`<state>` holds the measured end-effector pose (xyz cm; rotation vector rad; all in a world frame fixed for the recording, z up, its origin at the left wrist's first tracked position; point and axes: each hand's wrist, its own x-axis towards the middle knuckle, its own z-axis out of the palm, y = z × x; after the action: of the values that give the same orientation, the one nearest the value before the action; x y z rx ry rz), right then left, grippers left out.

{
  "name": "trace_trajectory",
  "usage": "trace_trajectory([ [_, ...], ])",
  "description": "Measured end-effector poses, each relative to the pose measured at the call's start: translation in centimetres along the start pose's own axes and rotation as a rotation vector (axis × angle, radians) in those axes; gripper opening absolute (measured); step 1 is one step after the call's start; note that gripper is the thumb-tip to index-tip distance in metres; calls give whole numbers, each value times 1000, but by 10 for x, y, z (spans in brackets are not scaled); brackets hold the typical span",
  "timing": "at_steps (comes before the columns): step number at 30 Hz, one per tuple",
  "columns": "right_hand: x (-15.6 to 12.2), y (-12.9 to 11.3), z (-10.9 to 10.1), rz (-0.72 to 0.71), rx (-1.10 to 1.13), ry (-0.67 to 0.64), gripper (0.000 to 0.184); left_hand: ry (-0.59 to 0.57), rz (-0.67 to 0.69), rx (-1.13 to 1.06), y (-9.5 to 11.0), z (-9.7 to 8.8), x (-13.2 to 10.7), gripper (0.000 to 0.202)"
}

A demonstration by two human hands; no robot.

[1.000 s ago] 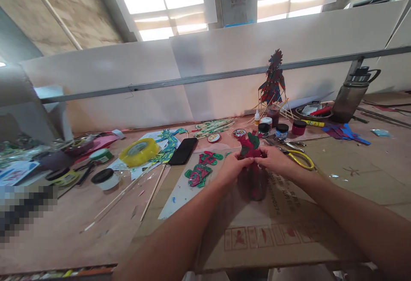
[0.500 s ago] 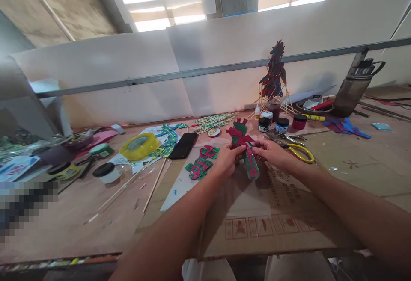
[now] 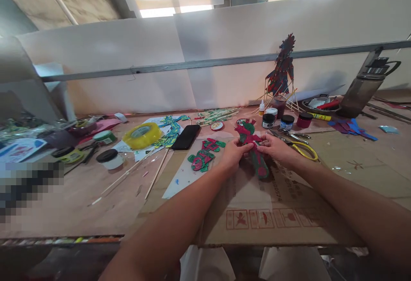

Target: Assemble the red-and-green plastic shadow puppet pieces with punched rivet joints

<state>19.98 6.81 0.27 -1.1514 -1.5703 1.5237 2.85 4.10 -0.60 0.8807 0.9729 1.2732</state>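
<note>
Over the cardboard sheet (image 3: 289,234), a red-and-green cutout figure (image 3: 261,163) is held in both hands, right at its middle. Left side is pinched by the left hand (image 3: 234,153), right side by the right hand (image 3: 272,148); both grips narrow, set close together. Figure is tilted, rounded end pointed toward the near edge; contact between that end and the cardboard can't be told.

Left of the left hand, loose red-and-green pieces (image 3: 202,159) are piled on a pale sheet (image 3: 178,185). Right of the right hand, yellow-handled scissors (image 3: 314,156) are laid down. Past the pieces, a phone (image 3: 185,137) is placed face-up, with a blue-and-yellow cutout (image 3: 171,132) and a tape roll (image 3: 152,140) seen to its left.

Beyond the hands: a small round tin (image 3: 216,125) and bundled sticks (image 3: 221,115). Black (image 3: 268,122), blue (image 3: 287,123) and red (image 3: 304,120) paint jars are lined up farther right. Behind them, a dark red-and-blue figure (image 3: 281,69) is propped upright. At far right, a drinking bottle (image 3: 362,90) is stood.
</note>
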Motion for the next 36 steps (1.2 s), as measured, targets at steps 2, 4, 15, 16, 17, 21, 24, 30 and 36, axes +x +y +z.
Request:
trace_trajectory([
  [2,-2,-3,-1,25,-40,-19,33,-11,-27,42,4,0,0,28],
  [4,-4,-4,-2,31,-125,-27,36,-18,-46,107,8,-1,-1,24],
  [15,1,-5,-22,-97,-756,133,18,128,281,693,24,-13,2,18],
  [16,2,-5,-25,-121,-788,149,21,136,323,726,25,-12,1,16],
  [17,4,-5,-27,-141,-815,164,22,137,360,755,26,-11,1,14],
  [21,8,0,-26,-203,-885,219,23,94,496,850,27,-7,-2,8],
  [24,7,6,-18,-245,-904,267,17,44,584,893,25,-4,-5,11],
  [30,4,15,-2,-340,-875,346,20,-65,668,895,15,1,-16,10],
  [36,14,22,-5,-332,-801,358,24,-121,653,939,6,-1,-19,10],
])
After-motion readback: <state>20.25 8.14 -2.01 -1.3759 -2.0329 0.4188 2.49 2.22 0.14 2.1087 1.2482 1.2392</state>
